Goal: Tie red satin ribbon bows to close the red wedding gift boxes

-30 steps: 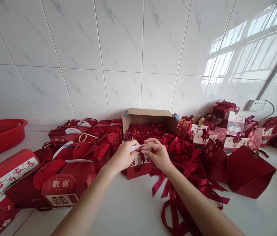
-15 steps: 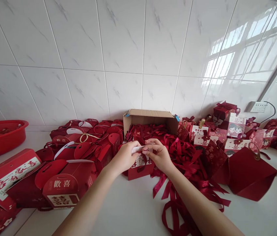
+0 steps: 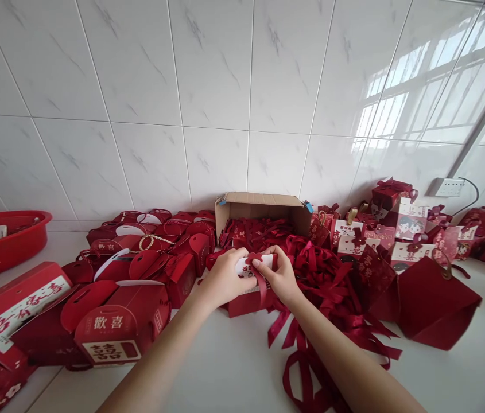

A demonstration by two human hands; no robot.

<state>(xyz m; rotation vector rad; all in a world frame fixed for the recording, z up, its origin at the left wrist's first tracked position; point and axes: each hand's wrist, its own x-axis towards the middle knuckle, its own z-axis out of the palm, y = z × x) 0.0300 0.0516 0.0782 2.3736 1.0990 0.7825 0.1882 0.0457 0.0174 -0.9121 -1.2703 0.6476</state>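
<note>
A small red and white gift box (image 3: 246,304) stands on the white table between my hands. At its top is a white printed flap with a scalloped red tab, and a strip of dark red ribbon (image 3: 262,285) hangs down its front. My left hand (image 3: 228,281) is closed on the box's left side. My right hand (image 3: 280,276) grips its upper right, the thumb pressed on the red tab. Fingers behind the box are hidden. Just right of my right hand lies a heap of dark red ribbons (image 3: 332,292).
Behind my hands an open cardboard box (image 3: 263,199) lies against the tiled wall, ribbons spilling out. Red gift boxes (image 3: 113,327) crowd the left, with a red basin (image 3: 14,252) beyond. More finished-looking boxes (image 3: 412,221) stand right, near a larger dark red box (image 3: 440,304) and a power strip (image 3: 446,187).
The white flap and red tab have come into view at the box's top, with ribbon now hanging in front. My right thumb has moved onto the tab; my left hand shifted slightly left.
</note>
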